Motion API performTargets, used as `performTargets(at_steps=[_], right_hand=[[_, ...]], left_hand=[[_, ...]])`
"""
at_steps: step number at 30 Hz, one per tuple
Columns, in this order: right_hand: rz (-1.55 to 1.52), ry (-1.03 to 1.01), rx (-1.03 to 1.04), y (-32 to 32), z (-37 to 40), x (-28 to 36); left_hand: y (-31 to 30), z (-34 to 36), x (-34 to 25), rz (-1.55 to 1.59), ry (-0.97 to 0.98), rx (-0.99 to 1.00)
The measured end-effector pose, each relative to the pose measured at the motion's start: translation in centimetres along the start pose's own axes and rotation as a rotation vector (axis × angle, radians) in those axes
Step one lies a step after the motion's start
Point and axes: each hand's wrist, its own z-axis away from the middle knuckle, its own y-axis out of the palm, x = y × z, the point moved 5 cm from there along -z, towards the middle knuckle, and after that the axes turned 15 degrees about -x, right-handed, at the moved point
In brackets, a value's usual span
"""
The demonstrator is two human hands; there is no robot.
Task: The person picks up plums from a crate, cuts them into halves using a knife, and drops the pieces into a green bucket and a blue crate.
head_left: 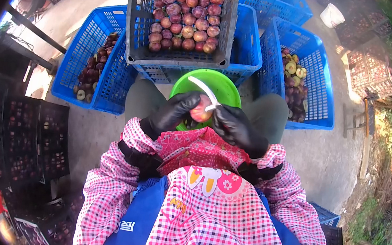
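Observation:
Both my hands wear black gloves and meet above a green basin (229, 93) in my lap. My left hand (174, 111) is closed round a reddish plum (201, 109). In my right hand (236, 125) is a knife with a pale curved blade (203, 86); its blade points up and to the left, beside the plum. Part of the basin's inside is hidden by my hands, with something dark low in it.
Ahead, a black crate (179, 62) full of plums rests on a blue crate (245, 70). Blue crates with dark and cut fruit stand at left (74, 95) and right (320, 124). Stacked dark crates (20, 135) are farther left; a white bucket (332, 16) is back right.

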Motion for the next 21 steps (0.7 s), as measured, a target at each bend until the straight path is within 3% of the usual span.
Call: performTargets(at_steps=[1,2,3,4,5,6,9,10,12,16,21], right_hand=[[-0.283,0.083,0.268,0.4,1.3,2.3],[-0.564,0.186,0.536,1.0,2.8,4.0],[-0.564,0.2,0.541,1.3,3.0,4.4],[-0.277,0.126,0.234,0.8,2.0,4.0],[0.014,0.048,-0.073,0.0,1.0,3.9],[0.073,-0.343,-0.114,0.7,-0.2,3.4],[0.178,-0.245,-0.192,0.9,-0.3,1.9],[0.14,-0.367,-0.305,0.7,-0.4,1.7],[0.235,-0.429,-0.34,0.5,-0.3,1.6],[0.487,-0.479,-0.344,0.0,1.5,3.5],[0.597,-0.506,-0.24,1.8,2.7,3.1]], left_hand=[[0.0,-0.5,-0.4,0.001,0.008,-0.003],[0.2,-0.8,0.2,0.171,-0.149,-0.026],[0.2,-1.1,0.6,0.34,-0.308,-0.047],[-0.5,-1.8,0.8,0.292,-0.338,0.103],[-0.5,-2.3,1.1,0.287,-0.341,0.109],[0.4,-2.5,0.9,0.245,-0.335,0.094],[0.8,-3.0,1.6,0.255,-0.366,0.099],[0.9,-2.3,0.8,0.112,-0.262,-0.001],[1.7,-0.8,0.0,-0.08,-0.007,-0.2],[-0.2,-0.3,1.5,-0.006,0.118,-0.35],[-0.7,-0.1,0.8,-0.034,0.218,-0.346]])
